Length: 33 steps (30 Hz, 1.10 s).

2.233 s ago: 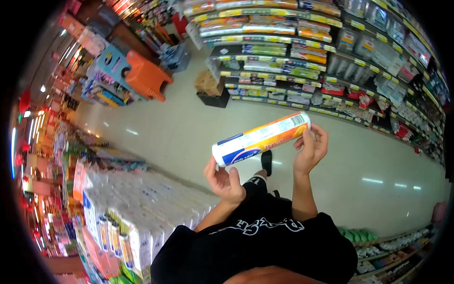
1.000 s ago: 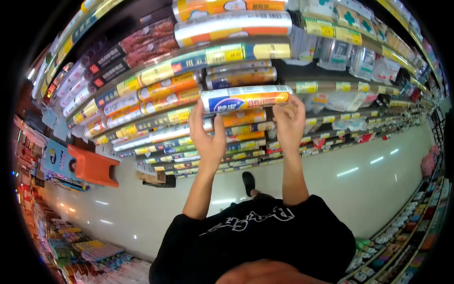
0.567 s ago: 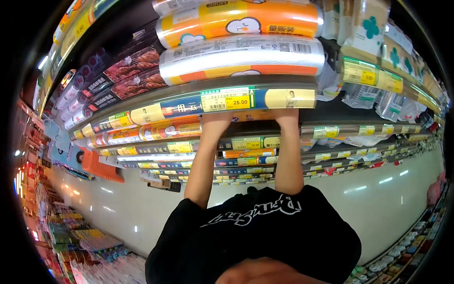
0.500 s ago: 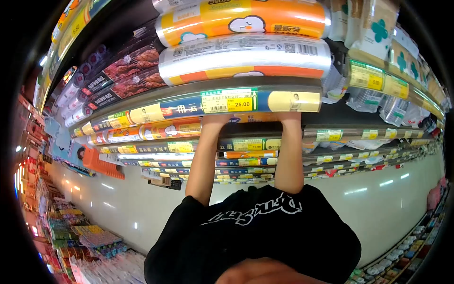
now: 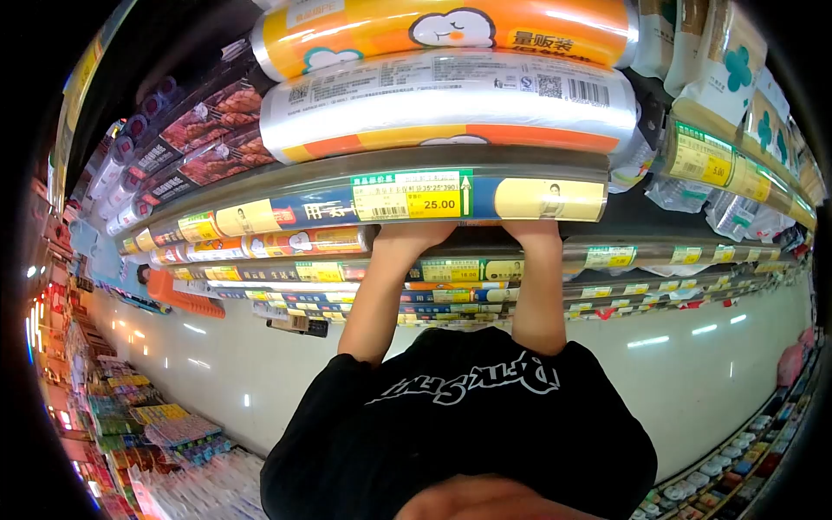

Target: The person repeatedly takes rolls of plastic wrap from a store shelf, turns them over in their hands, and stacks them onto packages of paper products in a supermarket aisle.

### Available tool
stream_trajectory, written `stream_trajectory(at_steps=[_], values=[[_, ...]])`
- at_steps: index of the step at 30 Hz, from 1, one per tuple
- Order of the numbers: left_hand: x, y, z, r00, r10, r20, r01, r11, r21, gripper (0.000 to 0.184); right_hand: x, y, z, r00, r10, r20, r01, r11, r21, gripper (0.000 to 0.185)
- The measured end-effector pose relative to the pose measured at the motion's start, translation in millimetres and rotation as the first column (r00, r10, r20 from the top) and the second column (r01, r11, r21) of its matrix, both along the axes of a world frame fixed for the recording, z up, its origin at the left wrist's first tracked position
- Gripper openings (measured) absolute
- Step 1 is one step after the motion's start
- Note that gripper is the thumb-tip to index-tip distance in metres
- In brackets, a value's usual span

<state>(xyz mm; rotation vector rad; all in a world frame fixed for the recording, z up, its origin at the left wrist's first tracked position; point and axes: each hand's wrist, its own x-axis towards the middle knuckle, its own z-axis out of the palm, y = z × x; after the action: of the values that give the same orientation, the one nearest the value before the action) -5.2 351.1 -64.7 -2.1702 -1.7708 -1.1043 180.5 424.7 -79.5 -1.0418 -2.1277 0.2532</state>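
Observation:
Both forearms reach in beneath the front edge of an upper shelf (image 5: 555, 198), onto the level below. Only the back of my left hand (image 5: 418, 233) shows under the price strip; its fingers are hidden behind the edge. My right hand (image 5: 532, 230) is beside it to the right, its fingers hidden likewise. A sliver of orange shows between the hands, too little to name. Left of my left hand, orange packaged rolls (image 5: 295, 243) lie on that lower level. Above the strip rest a large silver-and-orange plastic bag roll (image 5: 451, 100) and an orange roll (image 5: 355, 39).
Dark boxes with grilled-meat pictures (image 5: 208, 160) fill the shelf's left. Clover-marked packs (image 5: 737, 69) stand at the upper right. More shelf levels with price tags (image 5: 451, 270) continue below. An orange basket (image 5: 182, 295) is at left. Stacked goods (image 5: 173, 429) stand across the tiled floor (image 5: 693, 373).
The upper shelf and its rolls appear larger and closer. More of the backs of both hands shows below the edge, and the orange packaging between them is now mostly out of sight.

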Motion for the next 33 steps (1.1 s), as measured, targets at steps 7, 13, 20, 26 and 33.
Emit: stream_trajectory(at_steps=[7, 13, 20, 26, 33], values=[[0.4, -3.2, -8.8, 0.998, -0.069, 0.007, 0.069, 0.997, 0.023, 0.031, -14.2, -9.2, -13.6, 0.996, 0.012, -0.087, -0.013, 1.000, -0.014, 0.039], [19.4, -29.0, 8.4, 0.976, 0.053, -0.211, -0.064, 0.997, -0.045, 0.023, -12.0, -46.2, 29.8, 0.995, -0.002, -0.105, 0.008, 0.998, 0.057, 0.031], [24.4, -69.7, 15.0, 0.978, 0.106, -0.180, -0.088, 0.990, 0.109, 0.034, -13.1, -88.5, 45.7, 0.997, -0.016, 0.076, 0.012, 0.999, 0.050, 0.035], [-6.4, -207.3, -6.0, 0.979, 0.205, 0.012, -0.205, 0.977, 0.065, 0.050, -52.8, -194.9, 57.2, 0.864, 0.493, -0.101, -0.495, 0.869, 0.010, 0.042], [-2.1, -434.5, -104.8, 0.765, 0.574, 0.291, -0.575, 0.813, -0.091, 0.053, -93.8, -391.6, 16.7, 0.155, 0.897, 0.413, -0.971, 0.215, -0.104, 0.064]])
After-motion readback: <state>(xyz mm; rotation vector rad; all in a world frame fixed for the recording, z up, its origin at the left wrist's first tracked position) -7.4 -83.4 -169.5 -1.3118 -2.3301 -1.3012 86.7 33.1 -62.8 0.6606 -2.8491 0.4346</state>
